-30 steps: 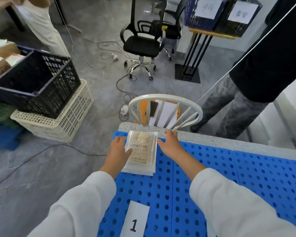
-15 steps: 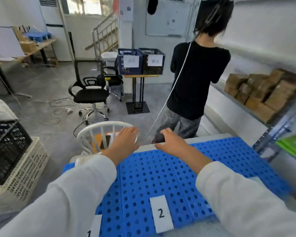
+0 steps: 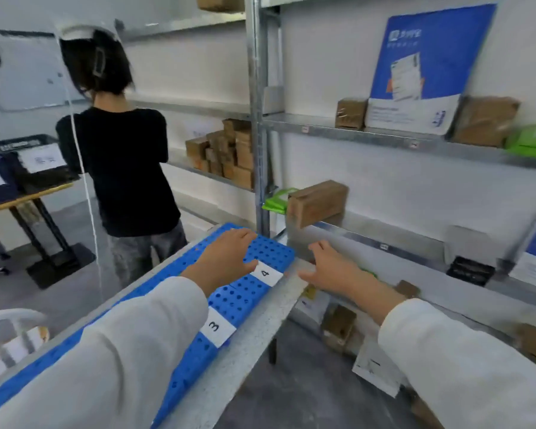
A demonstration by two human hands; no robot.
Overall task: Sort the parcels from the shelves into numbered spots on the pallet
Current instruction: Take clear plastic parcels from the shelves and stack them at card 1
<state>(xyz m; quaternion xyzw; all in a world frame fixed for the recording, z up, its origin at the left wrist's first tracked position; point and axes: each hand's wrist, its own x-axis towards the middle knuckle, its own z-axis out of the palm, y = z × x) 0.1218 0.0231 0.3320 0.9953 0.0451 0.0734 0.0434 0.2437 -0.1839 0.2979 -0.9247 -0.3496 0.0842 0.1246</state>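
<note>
The blue perforated pallet (image 3: 273, 252) lies on a grey table, with white labels 3 (image 3: 217, 328) and 4 (image 3: 266, 273) on its near edge. My left hand (image 3: 226, 258) hovers open over the pallet beside label 4, holding nothing. My right hand (image 3: 331, 269) is open and empty past the table's edge, in front of the metal shelves (image 3: 384, 139). On the shelves sit a brown box (image 3: 317, 202), a green packet (image 3: 277, 201), a blue and white mailer (image 3: 421, 66), more brown boxes (image 3: 485, 119) and a stack of boxes (image 3: 226, 153).
A person in a black top (image 3: 121, 162) stands at the pallet's far end, facing away. Dark crates with paper labels (image 3: 28, 159) sit on a stand at the left. Boxes and a white parcel (image 3: 375, 370) lie on the lowest shelf level. A white chair back (image 3: 10, 323) shows at lower left.
My view has swung right from the pallet's spot 1 to the shelves. Both hands let go of the flat parcel left at spot 1 and are now empty near label 4.
</note>
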